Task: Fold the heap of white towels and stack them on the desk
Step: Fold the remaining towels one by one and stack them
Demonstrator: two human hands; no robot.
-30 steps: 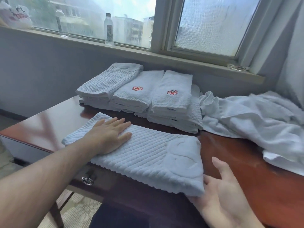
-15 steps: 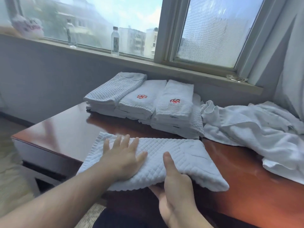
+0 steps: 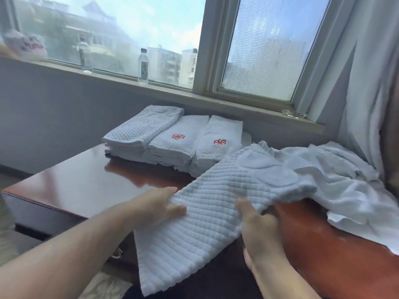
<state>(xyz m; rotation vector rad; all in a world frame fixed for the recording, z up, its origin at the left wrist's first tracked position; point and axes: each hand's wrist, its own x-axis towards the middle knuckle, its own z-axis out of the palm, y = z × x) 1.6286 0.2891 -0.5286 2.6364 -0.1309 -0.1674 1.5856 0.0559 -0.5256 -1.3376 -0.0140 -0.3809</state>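
A folded white quilted towel (image 3: 216, 208) lies slanted across the front of the reddish wooden desk (image 3: 86, 186), its near end hanging over the desk's edge. My left hand (image 3: 159, 203) holds the towel's left edge, thumb on top. My right hand (image 3: 257, 225) grips its right edge, thumb on top and fingers underneath. A stack of folded white towels (image 3: 172, 141), two with a red emblem, sits at the back of the desk under the window. A loose heap of unfolded white towels (image 3: 336, 182) covers the desk's right side.
A windowsill (image 3: 216, 100) runs behind the desk with two clear plastic bottles (image 3: 143, 66) and a white bag at far left. A curtain (image 3: 367, 83) hangs at the right. A drawer handle (image 3: 117, 253) shows under the desk's front edge.
The folded towel has swung from lying along the front edge to a slant toward the back right. Both hands now hold its edges; earlier the left palm pressed flat on it.
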